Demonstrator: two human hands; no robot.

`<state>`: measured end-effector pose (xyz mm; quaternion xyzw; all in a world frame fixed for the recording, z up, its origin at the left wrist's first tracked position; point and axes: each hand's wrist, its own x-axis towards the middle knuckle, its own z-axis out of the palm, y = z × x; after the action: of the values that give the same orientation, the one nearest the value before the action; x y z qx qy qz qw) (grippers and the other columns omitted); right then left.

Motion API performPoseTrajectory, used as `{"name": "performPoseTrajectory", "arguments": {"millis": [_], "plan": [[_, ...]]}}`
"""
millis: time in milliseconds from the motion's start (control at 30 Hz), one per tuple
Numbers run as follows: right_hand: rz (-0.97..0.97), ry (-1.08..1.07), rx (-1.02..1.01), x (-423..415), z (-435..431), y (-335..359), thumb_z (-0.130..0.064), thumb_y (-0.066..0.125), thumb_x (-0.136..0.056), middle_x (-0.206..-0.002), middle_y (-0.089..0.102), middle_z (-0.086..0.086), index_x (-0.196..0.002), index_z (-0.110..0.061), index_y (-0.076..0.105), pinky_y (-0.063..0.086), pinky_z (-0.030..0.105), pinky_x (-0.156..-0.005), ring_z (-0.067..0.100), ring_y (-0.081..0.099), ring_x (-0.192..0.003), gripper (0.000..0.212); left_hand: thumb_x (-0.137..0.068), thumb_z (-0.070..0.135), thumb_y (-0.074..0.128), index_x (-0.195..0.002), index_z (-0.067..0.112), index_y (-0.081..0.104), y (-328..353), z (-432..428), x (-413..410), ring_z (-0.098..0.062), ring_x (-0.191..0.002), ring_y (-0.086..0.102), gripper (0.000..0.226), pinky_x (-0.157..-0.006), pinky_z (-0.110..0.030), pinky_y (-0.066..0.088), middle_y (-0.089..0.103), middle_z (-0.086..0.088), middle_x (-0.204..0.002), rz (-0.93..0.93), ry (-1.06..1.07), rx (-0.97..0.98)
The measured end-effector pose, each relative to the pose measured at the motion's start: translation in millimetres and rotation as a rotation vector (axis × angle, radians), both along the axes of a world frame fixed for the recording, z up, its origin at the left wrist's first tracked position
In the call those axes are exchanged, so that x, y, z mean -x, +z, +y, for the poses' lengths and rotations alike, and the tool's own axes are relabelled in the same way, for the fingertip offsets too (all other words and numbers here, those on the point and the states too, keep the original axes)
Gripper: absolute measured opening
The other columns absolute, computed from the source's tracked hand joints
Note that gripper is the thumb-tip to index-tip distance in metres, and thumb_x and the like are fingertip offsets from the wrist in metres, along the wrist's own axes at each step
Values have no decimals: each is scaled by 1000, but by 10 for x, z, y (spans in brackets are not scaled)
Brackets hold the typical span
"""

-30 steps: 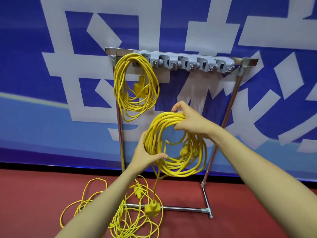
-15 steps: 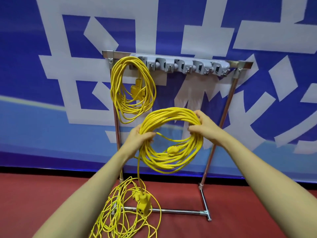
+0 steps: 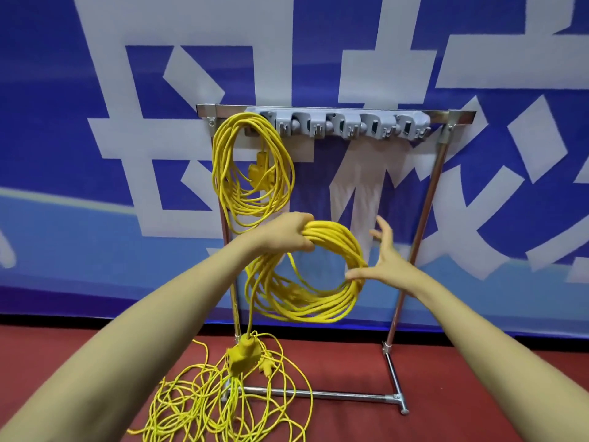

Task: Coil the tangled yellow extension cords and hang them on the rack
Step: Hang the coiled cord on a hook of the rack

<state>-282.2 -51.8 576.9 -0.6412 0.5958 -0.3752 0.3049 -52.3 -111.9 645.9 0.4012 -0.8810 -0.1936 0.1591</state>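
My left hand (image 3: 285, 232) grips the top of a coiled yellow extension cord (image 3: 322, 307), which hangs in front of the metal rack (image 3: 427, 199). My right hand (image 3: 381, 255) is spread open beside the coil's right edge, its thumb near the strands. A cord end with a yellow socket block (image 3: 243, 357) dangles from the coil down to the floor. Another coiled yellow cord (image 3: 251, 173) hangs from the left end of the rack's grey hook strip (image 3: 344, 124). A tangled yellow cord (image 3: 223, 406) lies on the red floor under my left arm.
The rack stands on a red floor (image 3: 478, 393) against a blue and white banner wall (image 3: 95, 154). Its base bar (image 3: 334, 395) runs along the floor behind the tangle. Several grey hooks right of the hung coil carry nothing.
My right hand has let go of the coil and opened. My left hand has shifted to the coil's top, and the coil now hangs from it alone.
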Motion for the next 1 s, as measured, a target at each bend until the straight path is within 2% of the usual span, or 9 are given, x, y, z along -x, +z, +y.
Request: {"name": "performPoseTrajectory", "arguments": {"millis": [67,133,267,467,600,667,800,900,1000], "plan": [[194,105,154,-108,3,258,-30,89,-59,-140,30,-2,-148,-28,0,26,24,-103,8,28,-132,126,-79,13,69,-89,8,53,1,39,73,-19,-73,50,19,-62,-32,37,55,-4,-81,-187,-31,47],[372,232,127,-327,-44,422,-31,86,-63,-125,52,-1,-146,-27,7,39,25,-94,11,50,-114,115,-81,13,69,-94,12,49,-34,55,91,-20,-77,50,24,-62,-30,33,54,-4,-83,-257,-39,43],[440,224,89,-648,-154,368,-23,78,-69,-91,64,11,-132,-22,23,49,40,-69,24,61,-78,84,-78,5,73,-104,10,32,-70,102,2,-20,-67,48,49,-56,-31,35,48,-2,-73,-75,-35,-41],[195,283,124,-613,-126,518,-9,69,-71,-81,59,7,-119,-27,36,41,32,-58,14,50,-64,62,-69,14,79,-105,16,36,-65,89,-160,-18,-61,54,57,-57,-42,46,58,-20,-75,132,-43,-90],[169,310,120,-537,-62,647,-1,67,-73,-71,53,1,-113,-24,41,36,32,-56,12,46,-60,53,-72,11,79,-103,21,42,-132,86,-289,-10,-60,56,49,-61,-33,50,64,-8,-78,118,-58,-136],[169,314,129,-505,-46,699,-2,67,-73,-71,54,5,-109,-26,44,37,34,-56,15,46,-61,50,-71,13,80,-104,18,46,-199,97,-338,-13,-63,58,48,-65,-38,52,66,-11,-82,145,-43,-130],[130,285,162,-438,-41,745,0,67,-70,-75,57,16,-100,-29,50,40,36,-58,18,47,-62,45,-64,43,82,-112,22,55,-272,74,-425,-11,-73,63,59,-76,-40,54,69,4,-82,102,-10,-47],[46,256,170,-406,-19,773,8,66,-72,-69,55,8,-102,-21,51,41,28,-57,13,48,-59,44,-60,53,80,-108,26,55,-313,85,-457,-16,-79,67,60,-80,-44,55,70,4,-86,239,22,-75],[-45,202,185,-353,-17,779,12,66,-72,-72,59,4,-105,-13,52,44,20,-55,10,50,-58,44,-65,35,87,-105,24,54,-364,89,-445,-28,-79,70,53,-81,-49,56,72,-7,-84,457,50,-130]]}}
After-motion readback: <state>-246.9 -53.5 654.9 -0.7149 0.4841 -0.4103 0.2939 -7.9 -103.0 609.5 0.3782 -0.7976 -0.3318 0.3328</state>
